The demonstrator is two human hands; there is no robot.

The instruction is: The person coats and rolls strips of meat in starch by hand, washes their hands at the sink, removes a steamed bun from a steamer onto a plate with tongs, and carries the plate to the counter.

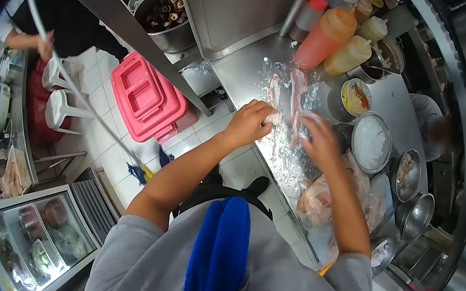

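On the steel counter (236, 75), dusted with white powder, lie two long strips of raw meat. My left hand (249, 123) is closed on the near end of the left meat strip (274, 92). The right meat strip (297, 98) stretches beside it, and my right hand (321, 138) is at its right side with the fingers apart, slightly blurred. A bowl of white powder (371, 141) stands right of my right hand. Below my right forearm is a larger heap of raw meat (320, 198), partly hidden by that arm.
Squeeze bottles (326, 37) and a small bowl with yellow contents (356, 97) stand at the back. Metal bowls (415, 216) line the right. A pink lidded bin (148, 99) is on the floor at left. Another person (55, 22) stands at upper left.
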